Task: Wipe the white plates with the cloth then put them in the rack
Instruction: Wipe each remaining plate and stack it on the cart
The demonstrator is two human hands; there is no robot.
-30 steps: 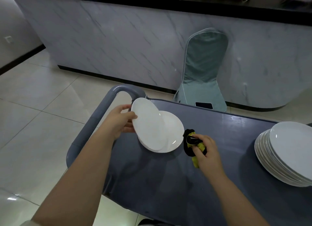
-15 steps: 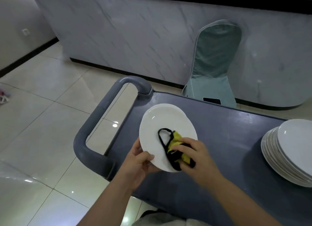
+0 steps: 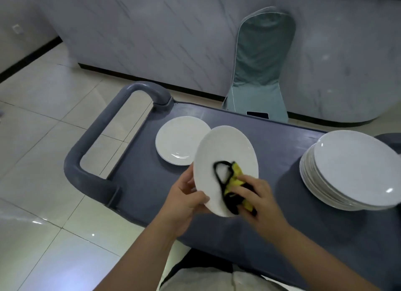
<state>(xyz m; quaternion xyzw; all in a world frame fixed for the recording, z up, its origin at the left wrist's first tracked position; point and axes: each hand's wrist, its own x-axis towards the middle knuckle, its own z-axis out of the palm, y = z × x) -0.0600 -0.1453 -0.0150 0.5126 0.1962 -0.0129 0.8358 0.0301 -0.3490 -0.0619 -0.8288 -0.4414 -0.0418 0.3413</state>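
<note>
1. My left hand [image 3: 186, 200] holds the round white ceramic plate [image 3: 225, 160] by its lower rim, tilted up over the grey plastic cart top [image 3: 277, 143]; my fingers are closed on the edge, thumb on the face and the rest behind.
2. My right hand [image 3: 256, 195] is closed on the crumpled yellow cloth with black trim [image 3: 231, 182], pressing it against the lower part of the plate's face.
3. A second white plate [image 3: 180, 141] lies flat on the cart top just behind the held one, and a stack of larger white plates [image 3: 351, 171] sits well apart on the right.
4. I see no rack in view, so I cannot tell where it stands.
5. I judge the plate stiff, glazed and slick, and breakable if it slips; the rim is the safest hold, with the thumb hooked over.
6. The cloth is soft and light, so bunching it in the palm gives firm pressure.
7. The dangling black loop could snag.
</note>
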